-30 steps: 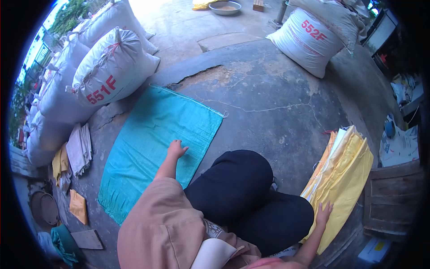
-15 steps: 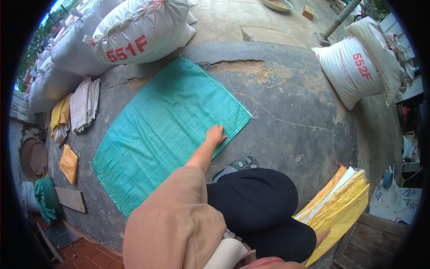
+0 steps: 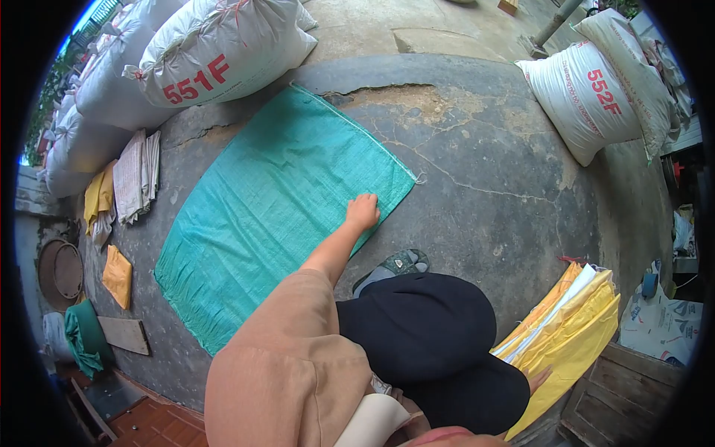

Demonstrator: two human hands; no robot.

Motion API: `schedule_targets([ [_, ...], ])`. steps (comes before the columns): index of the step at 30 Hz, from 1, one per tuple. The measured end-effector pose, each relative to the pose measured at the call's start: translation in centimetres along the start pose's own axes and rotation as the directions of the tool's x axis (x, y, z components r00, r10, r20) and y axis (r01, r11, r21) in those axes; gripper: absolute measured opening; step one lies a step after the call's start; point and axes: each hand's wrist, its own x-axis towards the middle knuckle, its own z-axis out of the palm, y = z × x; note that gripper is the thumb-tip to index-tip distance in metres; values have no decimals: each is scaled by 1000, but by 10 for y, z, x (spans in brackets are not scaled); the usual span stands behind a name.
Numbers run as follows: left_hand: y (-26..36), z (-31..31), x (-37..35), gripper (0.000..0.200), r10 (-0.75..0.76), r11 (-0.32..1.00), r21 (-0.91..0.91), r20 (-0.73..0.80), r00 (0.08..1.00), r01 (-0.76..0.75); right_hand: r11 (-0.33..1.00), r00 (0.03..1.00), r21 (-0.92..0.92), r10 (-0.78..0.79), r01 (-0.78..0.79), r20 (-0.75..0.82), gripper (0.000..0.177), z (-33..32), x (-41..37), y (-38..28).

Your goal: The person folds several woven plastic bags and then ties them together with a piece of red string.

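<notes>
A green woven sack lies flat on the concrete, its hemmed mouth on the far right side with a loose thread at the corner. My left hand rests on its near right edge, fingers curled over the fabric; the fingertips are hidden. Low on the right, my right hand shows only partly beside my knee, pressed against a bundle of folded yellow sacks with some white and orange ones among them. The bundle leans upright by my leg.
Full white sacks marked 551F stand at the back left, and one marked 552F at the right. Folded white sacks and an orange folded sack lie left. My sandalled foot is near the green sack's edge.
My left hand has turned slightly, its fingers more curled at the same edge. The view has shifted a little. My right hand stays on the yellow bundle.
</notes>
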Motion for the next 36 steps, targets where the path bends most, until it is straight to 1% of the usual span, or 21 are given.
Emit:
schedule_targets([
  [1, 7, -2, 1, 28, 53, 999, 5, -23, 998, -53, 1000, 1000, 16, 8, -8, 9, 69, -1, 0, -4],
  [5, 31, -1, 8, 29, 83, 995, 68, -51, 995, -79, 998, 997, -10, 66, -65, 40, 69, -4, -4, -9],
  [9, 30, 27, 24, 34, -12, 991, 131, -84, 996, 23, 999, 999, -38, 34, -35, -15, 68, 11, -7, 24],
  [11, 29, 33, 27, 35, -49, 986, 156, -99, 994, 64, 985, 985, -42, 165, -167, -44, 66, 11, -10, 21],
  [12, 35, 21, 22, 33, -39, 989, 135, -97, 995, 52, 985, 985, -44, 165, -167, -43, 66, 12, -10, 21],
  [14, 42, 6, 15, 30, -30, 993, 115, -91, 995, 40, 973, 981, -150, 162, -177, -110, 64, 15, -10, 20],
  [17, 44, 3, 16, 24, 20, 991, 134, -73, 997, -10, 974, 979, -95, 202, -205, -40, 63, 3, -8, -14],
  [18, 41, 10, 20, 22, 14, 993, 120, -57, 998, -7, 974, 978, -95, 203, -206, -40, 63, 3, -4, -14],
  [20, 36, 20, 29, 21, 9, 994, 107, -41, 999, -5, 962, 990, -234, 141, -139, -11, 62, 4, 3, -17],
  [23, 32, 26, 39, 22, 36, 993, 113, -11, 999, -35, 967, 991, -222, 131, -128, -4, 60, 4, 9, -33],
  [24, 37, 21, 40, 22, 13, 1000, 28, -64, 998, -11, 967, 991, -220, 134, -131, -4, 60, 2, 13, -38],
  [25, 43, 16, 41, 22, -13, 998, -58, -114, 993, 7, 977, 996, -194, 87, -88, -13, 59, 1, 17, -41],
  [26, 48, 12, 48, 22, -7, 999, -54, -114, 993, 1, 985, 999, -167, 42, -45, -22, 58, 0, 23, -46],
  [27, 55, 8, 59, 21, 30, 990, -127, -198, 980, -56, 985, 998, -164, 51, -54, -22, 58, 0, 30, -51],
  [28, 65, -1, 68, 21, 64, 973, -194, -279, 958, -122, 994, 998, -100, -43, 39, -41, 56, 1, 39, -56],
  [30, 101, -28, 86, 22, 31, 901, -427, -114, 993, -78, 978, 976, 23, -204, 206, -78, 54, -1, 58, -73],
  [31, 124, -39, 92, 23, 79, 870, -470, -162, 984, -147, 955, 956, 82, -276, 284, -96, 53, -2, 71, -87],
  [33, 178, -56, 96, 24, 210, 765, -566, -234, 949, -309, 910, 977, 356, -204, 214, -66, 54, -6, 95, -128],
  [34, 210, -65, 95, 24, 292, 683, -615, -263, 920, -393, 847, 986, 509, -168, 155, -20, 54, -8, 106, -152],
  [35, 244, -80, 85, 24, 411, 585, -662, -257, 875, -469, 758, 989, 646, -142, 92, 27, 53, -11, 117, -178],
  [36, 278, -92, 72, 23, 533, 418, -738, -273, 801, -530, 638, 980, 768, -113, -54, 163, 53, -19, 125, -204],
])
